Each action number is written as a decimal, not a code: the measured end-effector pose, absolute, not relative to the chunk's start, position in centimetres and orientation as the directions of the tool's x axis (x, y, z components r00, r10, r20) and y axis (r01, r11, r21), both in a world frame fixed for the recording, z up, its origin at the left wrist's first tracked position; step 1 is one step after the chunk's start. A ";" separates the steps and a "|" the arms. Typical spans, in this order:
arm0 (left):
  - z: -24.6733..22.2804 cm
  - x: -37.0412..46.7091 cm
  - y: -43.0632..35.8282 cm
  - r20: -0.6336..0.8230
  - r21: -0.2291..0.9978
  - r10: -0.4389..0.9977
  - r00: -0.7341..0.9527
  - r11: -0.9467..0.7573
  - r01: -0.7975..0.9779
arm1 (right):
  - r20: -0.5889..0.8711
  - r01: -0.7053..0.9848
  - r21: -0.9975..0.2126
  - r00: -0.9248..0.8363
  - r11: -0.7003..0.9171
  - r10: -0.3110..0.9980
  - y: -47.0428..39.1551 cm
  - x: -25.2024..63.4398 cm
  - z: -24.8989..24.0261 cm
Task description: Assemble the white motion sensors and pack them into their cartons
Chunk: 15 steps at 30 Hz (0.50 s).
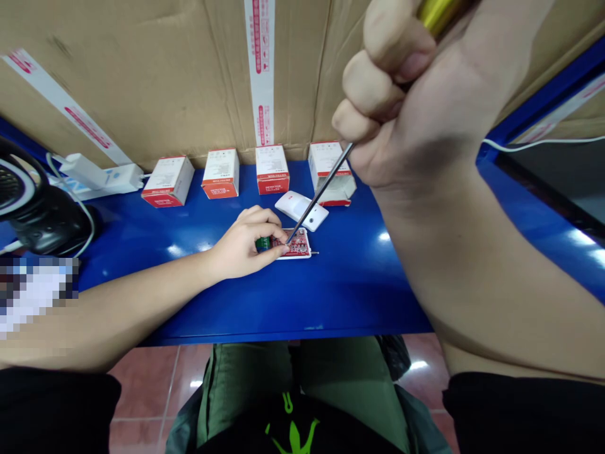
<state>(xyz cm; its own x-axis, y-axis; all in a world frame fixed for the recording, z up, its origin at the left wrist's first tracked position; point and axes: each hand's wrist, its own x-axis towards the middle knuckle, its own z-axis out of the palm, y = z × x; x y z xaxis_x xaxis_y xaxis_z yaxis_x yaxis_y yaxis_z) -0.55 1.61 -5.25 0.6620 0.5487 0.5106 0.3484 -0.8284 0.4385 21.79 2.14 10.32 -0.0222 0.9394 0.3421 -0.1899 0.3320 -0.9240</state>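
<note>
A person's two bare hands work over a glossy blue desk [307,302]. Near the middle of the desk lies a small device [299,246]: a red circuit board in a white case, with a thin metal tip sticking out at the right. The left hand [249,243] is over its left end, thumb and fingertips on the board; whether they pinch it or only steady it, I cannot tell. A green part [263,243] shows beneath the palm. The right hand [401,94], raised close to the camera, is clenched around a screwdriver [322,189] with a shiny yellow handle, its dark shaft slanting down to the board beside the left fingertips.

Just behind the device lies a white cover [302,210] with a small red mark, too tiny to read. Four white-and-red boxes [220,173] stand in a row along the back, each reading "DETECTOR" on its red part; finer print is illegible. The rightmost has its front end open. Behind them, a cardboard wall [179,69] carries white tape [259,75] with red panels of Chinese characters, too blurred to read. At left are a power strip [111,181] and a black fan [38,211].
</note>
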 end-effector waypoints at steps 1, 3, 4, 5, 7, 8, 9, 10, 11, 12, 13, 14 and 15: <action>-5.2 -0.5 1.6 0.512 0.437 0.548 0.661 -0.829 0.349 | 0.375 -0.234 -0.904 -0.036 0.357 0.926 2.1 21.7 10.2; -5.2 -0.6 1.6 0.517 0.432 0.542 0.662 -0.834 0.344 | 0.425 -0.323 -0.865 -0.063 0.384 0.903 2.2 21.5 10.0; -5.2 -0.6 1.6 0.519 0.431 0.540 0.663 -0.835 0.343 | 0.440 -0.360 -0.850 -0.081 0.386 0.894 2.2 21.3 9.9; -5.2 -0.6 1.6 0.517 0.432 0.541 0.664 -0.834 0.343 | 0.446 -0.382 -0.843 -0.104 0.379 0.889 2.2 21.2 9.9; -5.3 -0.7 1.6 0.506 0.437 0.547 0.667 -0.829 0.349 | 0.465 -0.396 -0.829 -0.096 0.394 0.880 2.2 20.9 10.0; -5.3 -0.7 1.7 0.503 0.438 0.550 0.667 -0.827 0.352 | 0.469 -0.381 -0.833 -0.103 0.401 0.877 2.2 20.7 10.1; -5.3 -0.7 1.7 0.500 0.439 0.552 0.667 -0.826 0.354 | 0.464 -0.355 -0.845 -0.116 0.400 0.878 2.1 20.5 10.2; -5.3 -0.7 1.7 0.499 0.439 0.555 0.666 -0.824 0.357 | 0.455 -0.324 -0.857 -0.116 0.400 0.883 2.0 20.3 10.2; -5.3 -0.7 1.7 0.500 0.439 0.558 0.663 -0.823 0.362 | 0.447 -0.294 -0.867 -0.106 0.401 0.888 1.9 20.1 10.3; -5.3 -0.7 1.6 0.498 0.439 0.563 0.659 -0.820 0.368 | 0.442 -0.270 -0.875 -0.108 0.401 0.891 1.7 20.0 10.3; -5.3 -0.7 1.6 0.497 0.441 0.568 0.656 -0.816 0.373 | 0.438 -0.252 -0.882 -0.117 0.400 0.892 1.6 19.9 10.3; -5.3 -0.7 1.6 0.493 0.443 0.573 0.654 -0.813 0.378 | 0.453 -0.255 -0.873 -0.108 0.416 0.885 1.5 19.9 10.3; -5.2 -0.7 1.5 0.493 0.442 0.574 0.653 -0.812 0.381 | 0.467 -0.266 -0.864 -0.108 0.427 0.878 1.5 20.0 10.2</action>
